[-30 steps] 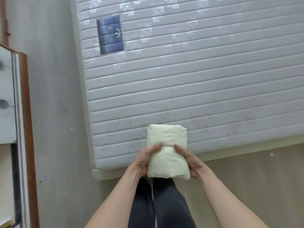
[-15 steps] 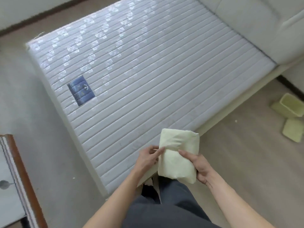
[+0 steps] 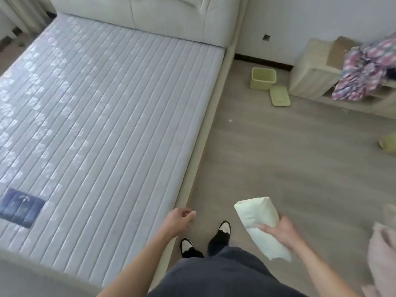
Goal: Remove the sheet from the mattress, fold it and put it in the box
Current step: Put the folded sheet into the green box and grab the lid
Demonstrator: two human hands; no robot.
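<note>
The folded pale yellow sheet [image 3: 257,219] is a compact bundle held above the floor at the lower right. My right hand [image 3: 280,231] grips it around its middle, thumb on top. My left hand [image 3: 179,219] hangs free beside the bed's corner with its fingers loosely curled and nothing in it. The bare quilted grey mattress [image 3: 102,116] fills the left of the view. A light green box [image 3: 263,78] stands open on the floor by the far wall, with its lid [image 3: 279,96] lying flat next to it.
A cream headboard [image 3: 162,16] rises behind the mattress. A low shelf unit [image 3: 317,67] with patterned cloth [image 3: 368,69] draped over it stands at the far right. Pinkish fabric [image 3: 383,249] is at the right edge. Grey wood floor [image 3: 289,151] lies between me and the box.
My left hand has let go of the sheet, which my right hand alone now carries. The view has swung right, away from the mattress and toward the floor with the green box.
</note>
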